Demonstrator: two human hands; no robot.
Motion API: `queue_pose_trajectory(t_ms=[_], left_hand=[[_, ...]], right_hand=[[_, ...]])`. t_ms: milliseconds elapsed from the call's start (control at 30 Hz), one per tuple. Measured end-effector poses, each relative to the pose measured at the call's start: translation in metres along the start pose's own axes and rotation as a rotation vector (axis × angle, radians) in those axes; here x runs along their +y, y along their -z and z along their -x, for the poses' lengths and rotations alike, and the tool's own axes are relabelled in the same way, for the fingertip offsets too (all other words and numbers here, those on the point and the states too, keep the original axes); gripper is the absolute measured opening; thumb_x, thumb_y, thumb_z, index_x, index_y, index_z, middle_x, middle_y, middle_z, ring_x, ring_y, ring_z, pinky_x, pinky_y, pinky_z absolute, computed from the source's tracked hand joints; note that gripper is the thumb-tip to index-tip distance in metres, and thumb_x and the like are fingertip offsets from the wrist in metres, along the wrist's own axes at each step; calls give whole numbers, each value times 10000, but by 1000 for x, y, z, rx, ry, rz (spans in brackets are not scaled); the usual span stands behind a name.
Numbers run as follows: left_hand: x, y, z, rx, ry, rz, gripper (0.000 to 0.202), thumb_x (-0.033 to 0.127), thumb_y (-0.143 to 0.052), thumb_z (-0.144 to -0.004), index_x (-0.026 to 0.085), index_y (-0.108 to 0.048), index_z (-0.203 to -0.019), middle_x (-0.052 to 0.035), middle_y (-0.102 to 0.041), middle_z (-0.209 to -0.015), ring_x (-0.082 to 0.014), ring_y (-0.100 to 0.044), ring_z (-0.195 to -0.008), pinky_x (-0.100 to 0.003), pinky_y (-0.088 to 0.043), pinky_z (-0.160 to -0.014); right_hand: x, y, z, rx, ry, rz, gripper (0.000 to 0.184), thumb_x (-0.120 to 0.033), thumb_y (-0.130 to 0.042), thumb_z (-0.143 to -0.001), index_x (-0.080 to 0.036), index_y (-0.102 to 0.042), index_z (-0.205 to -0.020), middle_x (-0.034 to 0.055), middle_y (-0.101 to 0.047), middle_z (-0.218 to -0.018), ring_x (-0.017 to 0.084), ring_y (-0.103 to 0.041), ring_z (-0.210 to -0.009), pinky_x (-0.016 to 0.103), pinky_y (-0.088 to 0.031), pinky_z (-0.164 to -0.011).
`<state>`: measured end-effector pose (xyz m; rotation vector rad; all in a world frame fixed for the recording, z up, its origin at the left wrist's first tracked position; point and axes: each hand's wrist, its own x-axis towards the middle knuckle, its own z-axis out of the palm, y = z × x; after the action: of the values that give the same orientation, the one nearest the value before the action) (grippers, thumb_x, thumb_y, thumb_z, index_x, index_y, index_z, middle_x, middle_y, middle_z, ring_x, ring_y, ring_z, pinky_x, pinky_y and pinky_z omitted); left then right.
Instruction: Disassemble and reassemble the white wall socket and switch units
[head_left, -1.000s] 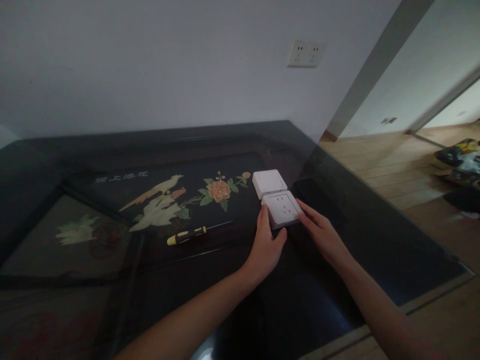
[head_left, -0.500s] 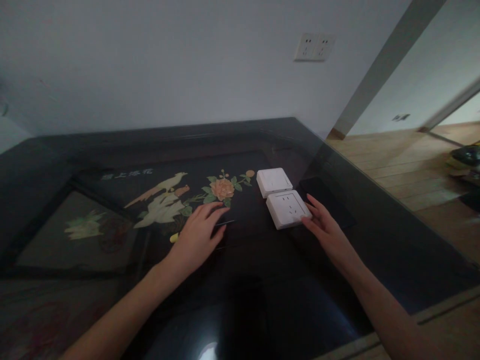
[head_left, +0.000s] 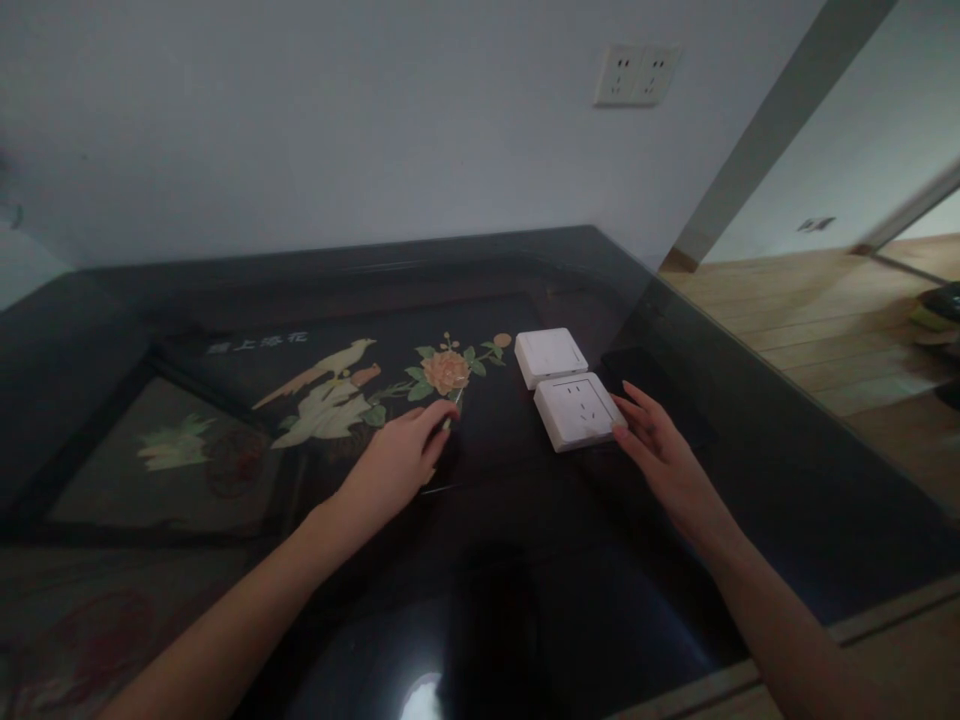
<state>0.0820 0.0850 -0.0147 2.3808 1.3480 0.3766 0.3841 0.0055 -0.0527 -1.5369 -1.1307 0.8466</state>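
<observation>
A white wall socket (head_left: 577, 410) lies face up on the dark glass-topped table (head_left: 480, 620). My right hand (head_left: 664, 455) has its thumb at the near right corner of this socket and its fingers along the right edge. Just behind it, almost touching, is a second white square unit (head_left: 551, 352). To the left, my left hand (head_left: 401, 450) is closed around a small screwdriver (head_left: 457, 398); its thin tip pokes up past the fingers and most of the handle is hidden in the palm.
A dark flat object (head_left: 637, 365) lies right of the white units. Inlaid birds (head_left: 330, 400) and a flower (head_left: 445, 372) decorate the tabletop. A double outlet (head_left: 637, 76) is on the wall (head_left: 360, 120) behind. Wooden floor (head_left: 795, 310) shows beyond the table's right edge.
My left hand has closed on the screwdriver, which lay under it on the table, and its tip now points up. The right thumb has slid off the socket's face to its corner.
</observation>
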Motion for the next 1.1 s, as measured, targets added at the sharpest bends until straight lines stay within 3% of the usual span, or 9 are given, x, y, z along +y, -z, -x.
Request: queue_pose_trajectory(t_ms=[100,167,267,333,433,667,900,1100], left_hand=[[17,-14,-35,-38,-24,31,207,153,-471,-922,219,-647,-1009,-19,-710,-916,-183,-681,-852,-278,-510,-759],[26,-25,-56,-60,-13,28,175,145,-512,-914,189,-655,-1004,-19,-702,-839,-175,-675,-790,-279,-516,-727],[38,-39,-76,-97,-16,12,136,198,-540,-943,164,-648,-1020,-25,-692,-882,-166,-667,-815,-313,-540,-764],[44,-44,-82,-123,-10,-15,195,279,-568,-953,149,-625,-1087,-54,-674,-1016,-180,-662,-883,-364,-559,-795],[52,-47,-83,-134,5,-71,302,334,-591,-944,150,-585,-1183,-87,-626,-1166,-206,-647,-970,-409,-566,-826],[64,-48,-76,-66,-14,-178,244,351,-478,-975,174,-615,-1071,-100,-658,-1014,-268,-669,-926,-389,-552,-758],[61,-44,-71,-62,-51,-198,305,450,-466,-967,222,-569,-1140,-80,-673,-1027,-288,-682,-926,-369,-547,-706],[59,-42,-62,-46,-52,-173,323,446,-481,-964,210,-533,-1178,-82,-685,-1053,-291,-689,-920,-358,-544,-683]], right_hand=[[3,1,-1,3,17,7,721,-559,-640,-818,-280,-381,-1431,124,-496,-1460,284,-425,-1382,501,-331,-1146],[6,3,-2,2,30,12,719,-571,-635,-816,-286,-383,-1426,124,-499,-1455,283,-420,-1385,497,-345,-1140],[8,5,-2,1,42,20,691,-560,-618,-836,-292,-382,-1427,127,-493,-1457,277,-418,-1388,488,-365,-1130],[8,6,-2,2,46,21,681,-551,-612,-844,-289,-382,-1428,132,-491,-1457,280,-416,-1389,487,-379,-1121],[7,6,-2,-1,50,20,669,-546,-615,-844,-287,-392,-1420,135,-494,-1454,285,-409,-1393,489,-391,-1112],[6,6,-1,-22,49,20,655,-538,-617,-849,-275,-405,-1409,137,-488,-1461,276,-419,-1387,475,-395,-1113],[4,7,-1,-19,56,28,627,-526,-627,-847,-287,-431,-1392,124,-510,-1444,279,-414,-1391,483,-408,-1106],[5,8,-2,-13,54,41,602,-512,-631,-849,-290,-448,-1378,122,-504,-1451,275,-417,-1389,478,-402,-1112]])
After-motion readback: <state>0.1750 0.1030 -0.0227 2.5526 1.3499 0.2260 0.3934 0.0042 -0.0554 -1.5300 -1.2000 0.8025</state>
